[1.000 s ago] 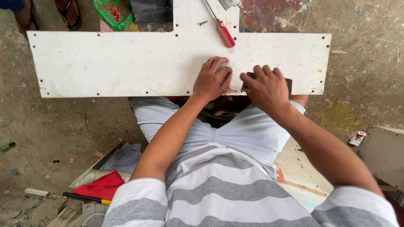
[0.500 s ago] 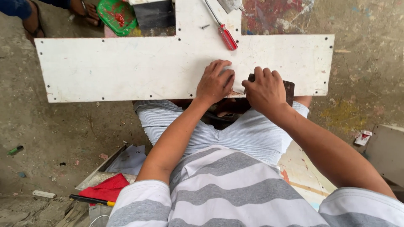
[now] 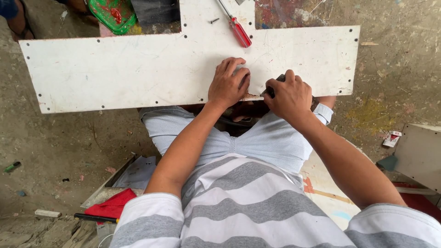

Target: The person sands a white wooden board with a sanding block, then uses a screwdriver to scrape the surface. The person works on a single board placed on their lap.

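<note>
Head view: large flat white board with a row of small screw holes along its edges lies on the concrete floor, its near long edge across the seated person's knees. Left hand is pressed flat, fingers spread, on the board's near edge, gripping nothing, just pinning it down. Right hand is closed in a fist around a small dark tool held at that same near edge, just beside the left hand; tool type not clear. There is a chipped brown spot in the edge between the hands.

Judgement: the board looks stiff, thin, fairly light for its span, smooth-faced so it could slide; edges are brittle and chip. Best held by pressing down close to the working spot or gripping a long edge.

Red-handled screwdriver rests on the board's far part, loose screw near it.
</note>
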